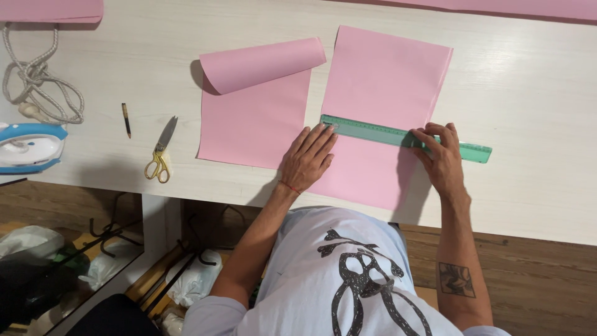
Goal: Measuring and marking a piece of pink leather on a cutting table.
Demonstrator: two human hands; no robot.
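A green transparent ruler lies across a flat pink paper sheet on the white table. My left hand rests flat, fingers together, with the fingertips touching the ruler's left end. My right hand presses down on the ruler near its right end, at the sheet's right edge. A second pink sheet lies to the left, its top edge curled over into a roll.
Yellow-handled scissors and a dark pencil lie on the table to the left. A blue and white iron with a coiled white cord sits at the far left edge. More pink paper lies along the back edge.
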